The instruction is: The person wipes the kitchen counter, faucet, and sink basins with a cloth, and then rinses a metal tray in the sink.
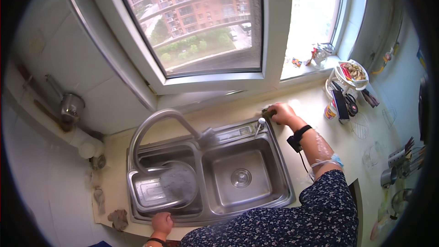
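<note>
My right hand (283, 113) reaches to the counter behind the sink's right back corner, its fingers around a small dark pad or cloth (268, 111). Just below it is the soap dispenser pump (261, 121). My left hand (162, 223) rests with curled fingers at the front rim of the stainless double-bowl sink (293, 197), and I see nothing in it. The right bowl (223, 175) shows its bare bottom and drain strainer (241, 178). A metal drain tray (147, 190) lies over the left bowl, partly over a round vessel (190, 175).
A curved faucet (140, 133) arches over the left bowl. An open window sash (209, 79) juts in above the counter. On the right stand a white basket rack (355, 84), a phone-like dark object (340, 104) and a jar (330, 110). A crumpled rag (119, 219) lies front left.
</note>
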Available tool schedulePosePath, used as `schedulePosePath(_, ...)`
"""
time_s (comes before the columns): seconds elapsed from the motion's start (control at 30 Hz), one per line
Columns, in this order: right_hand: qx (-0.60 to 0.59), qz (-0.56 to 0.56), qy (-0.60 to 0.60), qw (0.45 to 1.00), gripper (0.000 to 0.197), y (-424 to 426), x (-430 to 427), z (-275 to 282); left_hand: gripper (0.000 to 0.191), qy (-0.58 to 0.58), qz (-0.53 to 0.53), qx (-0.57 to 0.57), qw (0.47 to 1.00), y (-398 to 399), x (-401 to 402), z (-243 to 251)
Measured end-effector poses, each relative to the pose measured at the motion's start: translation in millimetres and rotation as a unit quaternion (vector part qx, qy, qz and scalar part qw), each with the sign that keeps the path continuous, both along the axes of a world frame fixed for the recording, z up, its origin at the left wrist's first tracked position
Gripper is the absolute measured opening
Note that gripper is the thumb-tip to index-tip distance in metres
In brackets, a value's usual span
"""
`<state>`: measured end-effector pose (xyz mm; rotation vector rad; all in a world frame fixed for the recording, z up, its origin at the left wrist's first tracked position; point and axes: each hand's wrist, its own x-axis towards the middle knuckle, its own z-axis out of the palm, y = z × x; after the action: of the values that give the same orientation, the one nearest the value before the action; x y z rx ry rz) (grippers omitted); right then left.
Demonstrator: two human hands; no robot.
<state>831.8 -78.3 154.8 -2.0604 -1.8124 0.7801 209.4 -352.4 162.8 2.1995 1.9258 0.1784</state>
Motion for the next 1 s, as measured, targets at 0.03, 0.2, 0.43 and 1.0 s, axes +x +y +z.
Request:
schedulePosePath(0.03, -0.038, -0.06, 0.156, 0.985, 0.032, -7, -20, 58, 0.016, -0.001, 0.011, -0.006, 1.0, -5, -1, -2)
schedulePosePath(0.2, 0.415, 0.09, 0.064, 0.903, 0.047, 23, -69, 109, 0.015, -0.023, 0.009, 0.017, 1.0, 4, 7, 0)
schedulePosePath(0.43, 0.486, 0.252, 0.034, 0.836, 0.04, 120, -215, 139, 0.015, -0.043, 0.006, 0.024, 0.999, -2, 2, -2)
schedulePosePath(1.0, 0.234, 0.212, -0.145, 0.938, 0.026, 157, -208, 118, 0.016, -0.039, 0.028, 0.008, 0.999, -6, 0, -5)
